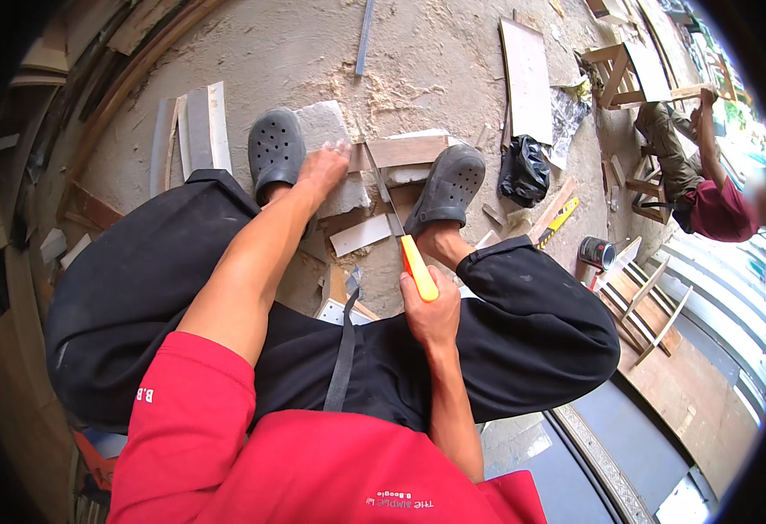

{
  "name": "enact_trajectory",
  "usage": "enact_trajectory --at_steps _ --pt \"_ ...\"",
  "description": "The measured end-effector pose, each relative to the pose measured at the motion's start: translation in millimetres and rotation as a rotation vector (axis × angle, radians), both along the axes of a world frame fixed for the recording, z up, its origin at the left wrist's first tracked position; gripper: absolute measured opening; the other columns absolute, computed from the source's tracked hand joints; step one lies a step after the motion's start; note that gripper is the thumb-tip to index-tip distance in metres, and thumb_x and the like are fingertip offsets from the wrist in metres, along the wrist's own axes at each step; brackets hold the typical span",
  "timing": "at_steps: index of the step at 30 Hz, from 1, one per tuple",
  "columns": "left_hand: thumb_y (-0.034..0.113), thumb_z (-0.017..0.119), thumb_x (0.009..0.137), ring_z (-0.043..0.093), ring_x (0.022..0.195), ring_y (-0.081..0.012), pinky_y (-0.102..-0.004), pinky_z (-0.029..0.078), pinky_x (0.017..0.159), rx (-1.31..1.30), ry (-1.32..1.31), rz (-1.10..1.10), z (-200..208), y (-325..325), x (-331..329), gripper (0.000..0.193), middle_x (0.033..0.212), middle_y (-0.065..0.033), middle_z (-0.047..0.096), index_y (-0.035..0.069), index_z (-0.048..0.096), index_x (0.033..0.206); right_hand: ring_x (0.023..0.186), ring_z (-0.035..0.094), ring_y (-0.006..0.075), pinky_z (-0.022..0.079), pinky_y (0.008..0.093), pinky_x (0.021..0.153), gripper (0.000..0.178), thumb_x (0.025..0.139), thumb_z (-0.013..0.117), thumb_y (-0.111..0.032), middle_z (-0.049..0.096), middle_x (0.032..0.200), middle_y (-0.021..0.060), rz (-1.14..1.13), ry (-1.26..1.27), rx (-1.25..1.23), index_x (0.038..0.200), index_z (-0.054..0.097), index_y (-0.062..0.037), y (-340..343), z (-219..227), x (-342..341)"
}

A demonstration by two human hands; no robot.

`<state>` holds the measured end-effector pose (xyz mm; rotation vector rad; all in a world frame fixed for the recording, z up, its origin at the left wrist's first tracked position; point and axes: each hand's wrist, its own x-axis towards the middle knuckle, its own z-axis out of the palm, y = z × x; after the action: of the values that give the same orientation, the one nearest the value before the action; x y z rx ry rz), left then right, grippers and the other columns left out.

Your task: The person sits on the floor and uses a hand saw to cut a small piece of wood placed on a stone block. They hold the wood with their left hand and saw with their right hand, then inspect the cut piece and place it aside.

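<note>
Red shirt, below R hand. Saw — prob. springy; best hold: handle, R-gripped. L hand at board — grip unclear.

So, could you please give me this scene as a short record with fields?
Left hand: at the left end of a wooden board
Right hand: gripping the yellow-orange handle of a saw
Saw blade: across the board, near its left end
Footwear: grey clogs
To the right: black plastic bag, dark can
Far right: another person in a dark red top
</note>
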<state>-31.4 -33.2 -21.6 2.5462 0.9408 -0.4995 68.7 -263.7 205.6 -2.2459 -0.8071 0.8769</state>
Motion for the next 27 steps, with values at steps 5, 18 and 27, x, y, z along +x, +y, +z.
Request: enact_trajectory --at_steps 5,18,27 --pt "0.008 0.051 0.091 0.055 0.124 -0.0384 -0.045 0.056 0.091 0.121 -0.064 -0.075 7.4 -1.1 1.2 0.05 0.146 -0.0138 0.047 0.006 0.045 0.141 0.051 0.051 0.0294 0.042 0.038 0.053 0.029 0.084 0.069 -0.018 0.053 0.059 0.0166 -0.012 -0.005 0.046 0.069 0.052 0.0002 -8.4 -8.6 -17.8" --pt "0.006 0.051 0.09 0.06 0.116 -0.0351 -0.0429 0.057 0.088 0.077 -0.122 -0.063 10.5 -0.9 1.0 0.053 0.145 -0.0108 0.05 0.011 0.045 0.143 0.057 0.058 0.0379 0.045 0.0428 0.057 0.025 0.084 0.065 -0.018 0.057 0.065 0.0226 -0.041 0.016 0.047 0.072 0.055 0.0021 19.1 -35.1 -5.4" --pt "0.006 0.053 0.089 0.06 0.115 -0.0348 -0.0429 0.058 0.087 0.015 -0.072 -0.061 17.4 2.1 4.7 0.055 0.147 -0.008 0.048 0.013 0.045 0.143 0.054 0.055 0.0308 0.045 0.0408 0.057 0.021 0.085 0.063 -0.015 0.055 0.062 0.0197 -0.072 0.047 0.076 0.074 0.058 0.0026 13.5 -35.6 -4.0"
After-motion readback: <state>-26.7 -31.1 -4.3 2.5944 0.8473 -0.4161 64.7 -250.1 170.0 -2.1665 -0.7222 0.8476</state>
